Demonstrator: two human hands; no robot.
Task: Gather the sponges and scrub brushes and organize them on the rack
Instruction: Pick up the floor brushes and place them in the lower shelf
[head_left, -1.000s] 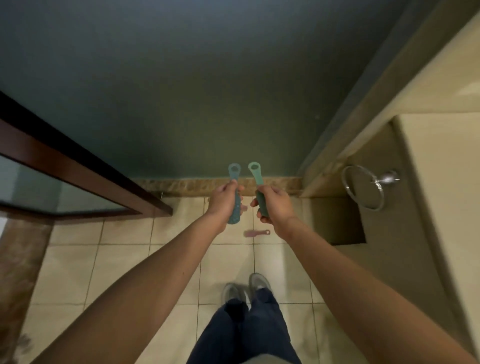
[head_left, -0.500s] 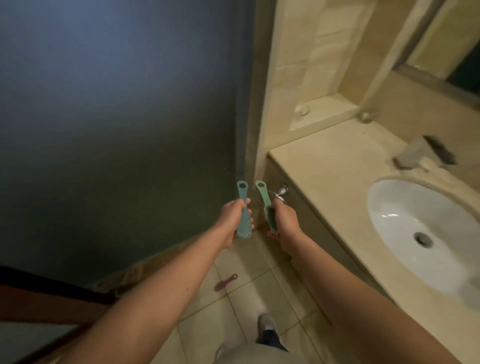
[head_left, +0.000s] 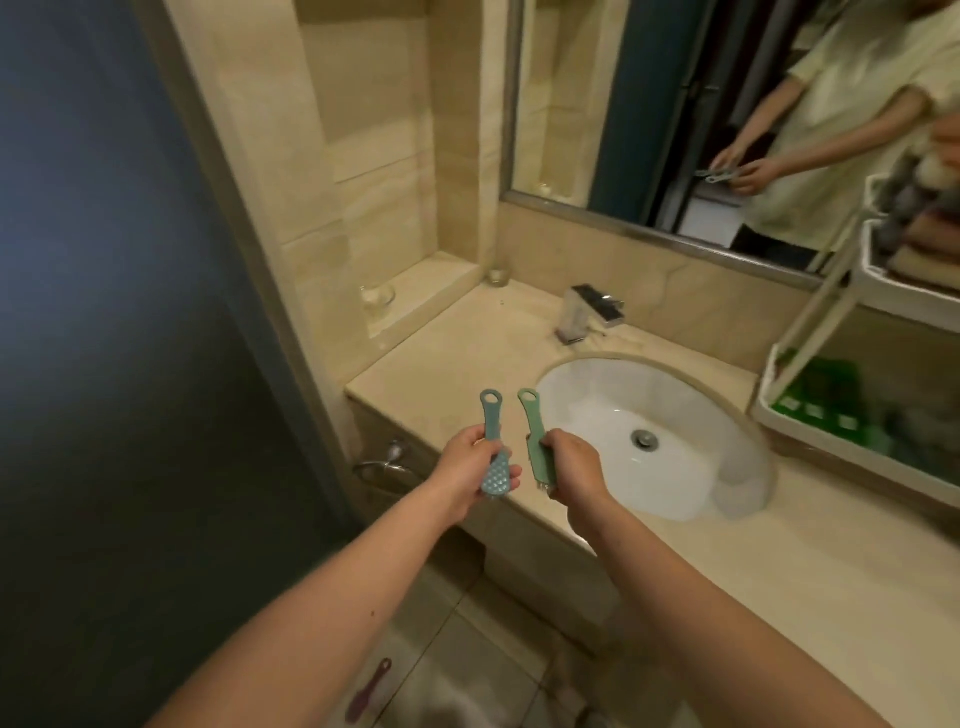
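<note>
Scrub brushes: you have two in hand. Your left hand (head_left: 465, 470) has its fingers curled round the blue brush (head_left: 491, 426) near the head, ring end pointing away from you. Your right hand (head_left: 574, 475) is clamped on the green brush (head_left: 537, 447) the same way. Both are over the counter (head_left: 452, 364) at its front-left corner, just left of the basin (head_left: 597, 389). The brushes are side by side, not touching.

Step, as I read it: the carry to the rack.

- Rack (head_left: 831, 441) stands at the counter's right end, across the basin and well apart from your hands.
- Lower tier holds green items (head_left: 826, 395), probably sponges. It's too blurry at the frame edge to confirm.
- Upper tier is stacked with brownish and grey stuff.

Next move calls for swinging both hands right over the basin, picking a tier with room and laying the brushes down parallel. The slanted white posts frame the openings, so go in from the front.

Around the path:

- Faucet (head_left: 587, 312) sits at the counter's back edge, likely clear of a low path.
- The basin is open under the route, so a dropped brush lands in it.
- Purple brush (head_left: 369, 691) lies on the floor tiles below the counter's front edge, not yet gathered. Plan a return trip.
- Towel ring (head_left: 384, 462) hangs under the left corner.
</note>
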